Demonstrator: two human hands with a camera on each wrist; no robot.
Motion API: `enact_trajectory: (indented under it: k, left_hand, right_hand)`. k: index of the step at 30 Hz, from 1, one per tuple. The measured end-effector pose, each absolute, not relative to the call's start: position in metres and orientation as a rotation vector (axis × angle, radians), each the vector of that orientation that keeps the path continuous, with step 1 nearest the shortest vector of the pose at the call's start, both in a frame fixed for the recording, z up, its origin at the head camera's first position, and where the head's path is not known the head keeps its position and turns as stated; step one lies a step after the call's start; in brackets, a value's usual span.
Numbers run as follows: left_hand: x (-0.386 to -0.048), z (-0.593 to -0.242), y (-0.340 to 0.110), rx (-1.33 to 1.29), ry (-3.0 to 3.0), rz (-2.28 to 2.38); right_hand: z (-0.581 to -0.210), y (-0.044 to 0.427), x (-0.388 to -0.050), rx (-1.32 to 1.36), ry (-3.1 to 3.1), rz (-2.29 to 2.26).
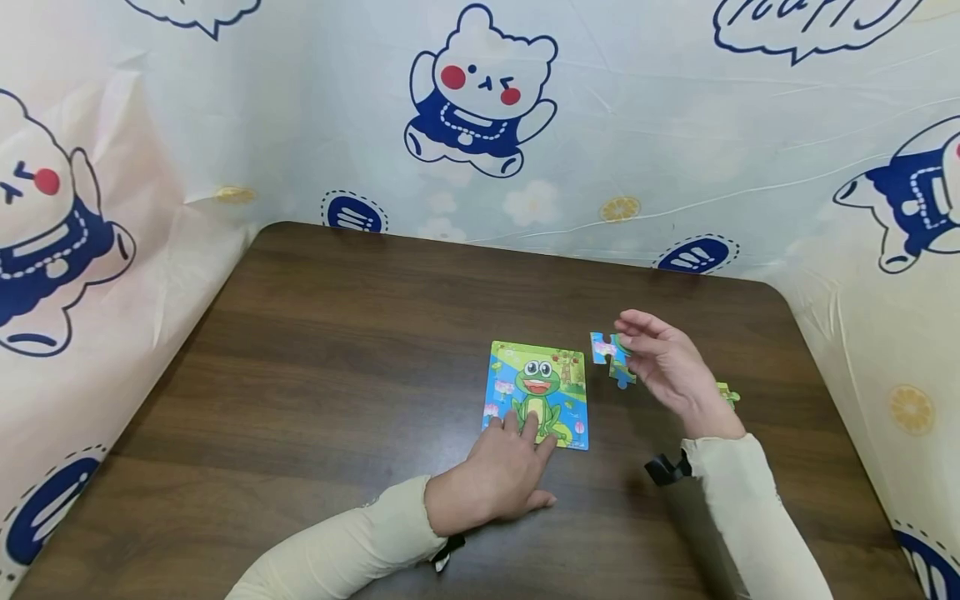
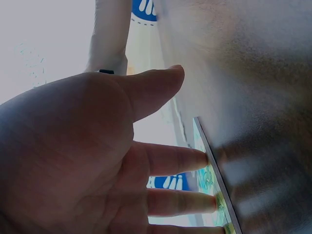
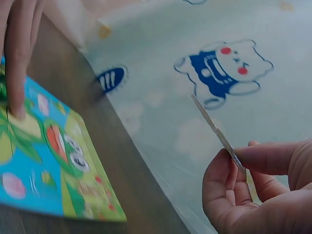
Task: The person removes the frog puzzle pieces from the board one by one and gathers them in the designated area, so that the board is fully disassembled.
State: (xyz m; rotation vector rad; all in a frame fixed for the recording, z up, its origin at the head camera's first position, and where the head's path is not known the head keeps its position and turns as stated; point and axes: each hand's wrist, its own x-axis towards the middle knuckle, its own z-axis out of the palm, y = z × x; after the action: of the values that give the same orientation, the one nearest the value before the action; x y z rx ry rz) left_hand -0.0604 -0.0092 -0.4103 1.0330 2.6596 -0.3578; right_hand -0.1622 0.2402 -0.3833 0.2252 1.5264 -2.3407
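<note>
I see a pale backdrop (image 1: 300,125), printed with cartoon bears, behind and at both sides of the brown wood-grain table (image 1: 337,358). Two forearms come in from below, in cream sleeves: the left sleeve (image 1: 360,533) from the lower left, the right sleeve (image 1: 757,525) from the lower right.

On my left side the grip is loose and holds nothing. The left hand (image 1: 504,475) has its back to the head camera, the fingers straight and separated, with their tips resting on the lower part of the frog board (image 1: 536,379). The thumb points away to the right.

On my right side the grip is pinching. The right hand (image 1: 667,362) bends toward the board, and the thumb and fingers hold jigsaw pieces (image 1: 620,369) beside the board's upper right side, apart from it.

The board lies flat on the table. It is thin and nearly square, showing a smiling green frog on blue and light green, with pink flowers and a tree.

The held pieces are blue and green, with a tab and a notch; I cannot tell their number. The right wrist view shows them edge-on, thin and tilted. Another green piece (image 1: 727,394) lies partly hidden behind the right wrist.
</note>
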Motion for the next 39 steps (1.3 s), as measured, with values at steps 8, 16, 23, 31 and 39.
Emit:
enact_trajectory:
  k: [8, 16, 23, 31, 39]
  left_hand:
    - [-0.060, -0.411, -0.010, 1.037, 2.667, -0.344]
    - [-0.061, -0.410, -0.010, 1.035, 2.684, -0.353]
    - [-0.060, -0.411, -0.010, 1.036, 2.682, -0.360]
    - [-0.059, -0.411, -0.009, 1.038, 2.681, -0.369]
    - [-0.059, -0.412, -0.008, 1.029, 2.672, -0.360]
  right_hand:
    - [-0.383, 0.277, -0.150, 0.190, 1.502, -2.424]
    - [-0.387, 0.294, -0.144, 0.194, 1.473, -2.448]
    - [-0.403, 0.294, -0.138, 0.222, 1.576, -2.354]
    - [-0.433, 0.290, -0.125, 0.285, 1.712, -2.208]
    - [-0.450, 0.284, -0.115, 0.321, 1.831, -2.148]
